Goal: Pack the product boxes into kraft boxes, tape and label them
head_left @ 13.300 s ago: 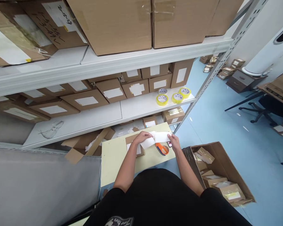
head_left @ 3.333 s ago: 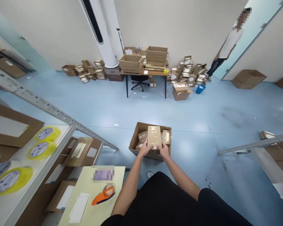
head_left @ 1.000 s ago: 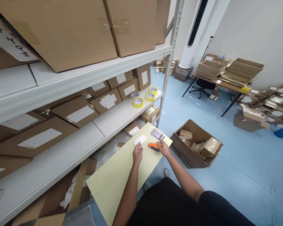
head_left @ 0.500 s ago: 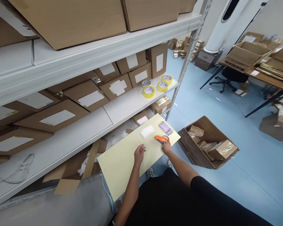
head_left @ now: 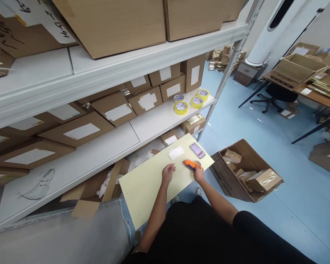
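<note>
My right hand (head_left: 199, 174) is closed around an orange tape dispenser (head_left: 191, 164) with a dark blue part, over a pale yellow board (head_left: 143, 183). Behind my fingers, part of a tape roll shows at the dispenser's end. To its left my left hand (head_left: 168, 173) hovers over the board, fingers loosely bent and apart, with nothing visible in them. A few white paper slips (head_left: 176, 152) lie beyond my left hand. Near the board's far right corner is a blurred-out purple item (head_left: 197, 150).
A large open carton (head_left: 247, 172) with small boxes stands on the floor at right. Several yellow tape rolls (head_left: 180, 107) and clear safety glasses (head_left: 41, 187) rest on the white shelf (head_left: 112, 143). Another open carton (head_left: 99, 190) lies left of the board. A cardboard-laden desk stands farther right.
My right hand has taken a fuller grip on the tape dispenser, which has turned slightly and seems raised. The view has swung left, so everything sits farther right.
</note>
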The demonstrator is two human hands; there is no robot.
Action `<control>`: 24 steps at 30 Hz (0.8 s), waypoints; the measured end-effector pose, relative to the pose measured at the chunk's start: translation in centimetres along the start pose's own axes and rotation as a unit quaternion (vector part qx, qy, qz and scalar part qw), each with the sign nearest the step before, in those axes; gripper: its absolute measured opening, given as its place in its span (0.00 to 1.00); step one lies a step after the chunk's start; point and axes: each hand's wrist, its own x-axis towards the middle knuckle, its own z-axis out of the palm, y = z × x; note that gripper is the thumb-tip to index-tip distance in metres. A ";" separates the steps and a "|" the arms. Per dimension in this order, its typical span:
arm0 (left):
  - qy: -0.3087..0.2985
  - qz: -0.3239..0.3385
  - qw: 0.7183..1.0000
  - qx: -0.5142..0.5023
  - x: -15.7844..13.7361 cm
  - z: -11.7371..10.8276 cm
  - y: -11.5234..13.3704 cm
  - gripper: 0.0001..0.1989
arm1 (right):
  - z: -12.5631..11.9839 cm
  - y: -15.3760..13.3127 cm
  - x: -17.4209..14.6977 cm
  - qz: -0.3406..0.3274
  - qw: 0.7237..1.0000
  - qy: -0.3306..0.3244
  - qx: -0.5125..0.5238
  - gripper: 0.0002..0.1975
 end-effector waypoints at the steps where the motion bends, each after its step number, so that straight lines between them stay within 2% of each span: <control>1: -0.005 0.004 1.000 -0.001 0.2 0.0 0.6 0.21 | -0.2 -0.6 -0.1 -0.023 0.999 -0.009 -0.024 0.05; 4: -0.005 0.031 0.999 0.012 0.9 0.0 2.7 0.21 | -0.8 -2.7 -0.1 -0.133 0.986 -0.033 -0.098 0.06; 7: 0.001 0.079 0.996 0.034 1.4 -0.3 5.7 0.22 | -1.6 -5.2 -0.2 -0.249 0.958 -0.041 -0.134 0.10; 10: -0.043 0.119 0.992 0.026 1.4 -0.9 9.3 0.24 | -2.4 -7.8 -0.9 -0.321 0.933 -0.024 -0.161 0.13; 14: -0.169 0.155 0.973 0.013 0.5 -1.9 13.8 0.21 | -3.1 -11.2 -2.6 -0.367 0.914 -0.015 -0.170 0.18; 17: -0.229 0.181 0.956 0.019 -0.7 -3.2 16.4 0.20 | -3.0 -13.2 -3.6 -0.395 0.905 -0.031 -0.153 0.20; 20: -0.259 0.216 0.941 0.037 -2.0 -4.9 18.1 0.18 | -2.5 -14.7 -4.1 -0.421 0.896 -0.058 -0.129 0.20; 24: -0.239 0.259 0.933 0.069 -3.6 -7.2 19.5 0.14 | -1.1 -16.0 -3.7 -0.436 0.889 -0.068 -0.122 0.18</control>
